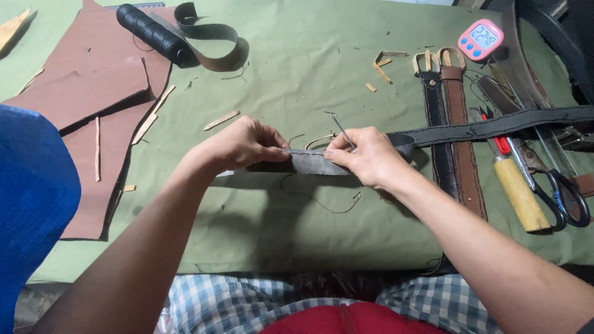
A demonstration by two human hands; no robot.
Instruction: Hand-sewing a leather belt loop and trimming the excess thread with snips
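1. My left hand [244,145] was pinched shut on the strap [309,162], thumb on top and fingers beneath, holding its near end on edge just above the green mat [297,62]
2. My right hand [365,158] was closed too, clamped on the same strap just to the right of the left, and it also gripped a thin needle [341,128] between thumb and forefinger
3. The needle stood up and away from my right fingers, tilted toward the left, its tip above the strap edge between the two hands
4. The strap's long axis ran left to right through both grips; past my right hand it carried on as a long dark tail toward the far right, over the tools
5. The bare stretch of strap between the hands was short, and the right hand was the nearer one to the needle's point
6. A dark thread [322,201] hung in a loop below the strap, toward me from the grips
7. To the right of my right hand lay two belts [455,136], a yellow-handled tool [520,195] and scissors [560,192]; a pink timer [481,39] sat further off
8. Far left of my left hand lay brown leather [93,93] and a black thread spool [154,34]
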